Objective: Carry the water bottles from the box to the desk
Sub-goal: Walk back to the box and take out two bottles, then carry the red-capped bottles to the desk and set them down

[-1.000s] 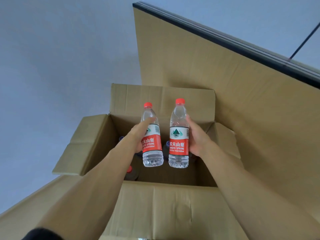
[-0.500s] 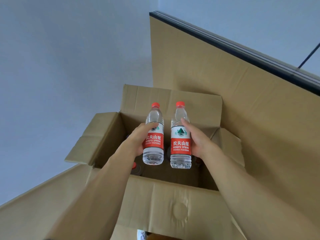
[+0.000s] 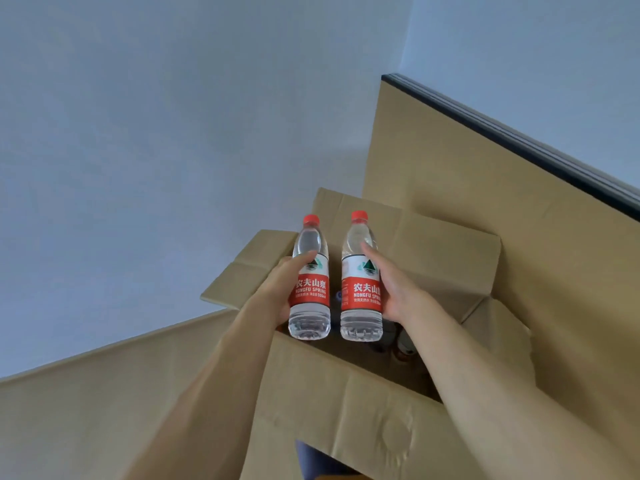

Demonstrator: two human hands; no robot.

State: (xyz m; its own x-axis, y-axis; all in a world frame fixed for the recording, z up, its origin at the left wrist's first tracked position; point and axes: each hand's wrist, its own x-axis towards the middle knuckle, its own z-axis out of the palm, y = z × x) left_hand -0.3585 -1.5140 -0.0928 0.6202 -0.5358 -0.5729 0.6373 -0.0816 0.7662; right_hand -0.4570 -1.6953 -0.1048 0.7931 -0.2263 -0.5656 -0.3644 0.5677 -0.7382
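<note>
Each hand's grip is clamped on 1 bottle: left hand (image 3: 277,289), left bottle (image 3: 309,289); right hand (image 3: 398,292), right bottle (image 3: 360,289). Both are lifted above the box (image 3: 363,393); carrying to the surface remains, more bottles inside.

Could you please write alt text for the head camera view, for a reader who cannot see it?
A person's left hand and right hand each hold an upright, red-capped water bottle, the left bottle beside the right bottle, above an open cardboard box. More bottles sit dimly inside the box, and flattened cardboard leans behind it.
</note>
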